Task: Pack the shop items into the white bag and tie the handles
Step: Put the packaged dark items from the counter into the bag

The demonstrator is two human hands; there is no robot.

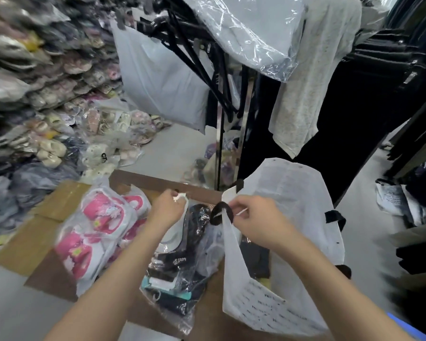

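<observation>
Fingers (pixel 234 205) of the right hand (pixel 253 222) pinch the white bag (pixel 305 217) rim. Left hand (pixel 167 207), at nine o'clock, pinches something small and white, maybe bag plastic. Pink shoes (pixel 96 230) lie farther left.

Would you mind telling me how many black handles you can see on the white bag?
2. One black handle loops at the near rim beside the right hand; the other hangs outside the white bag on its right. More may be hidden.

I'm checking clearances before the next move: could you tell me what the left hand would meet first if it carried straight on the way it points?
Probably the brown cardboard flap just beyond the left hand, though depth is hard to judge.
</observation>
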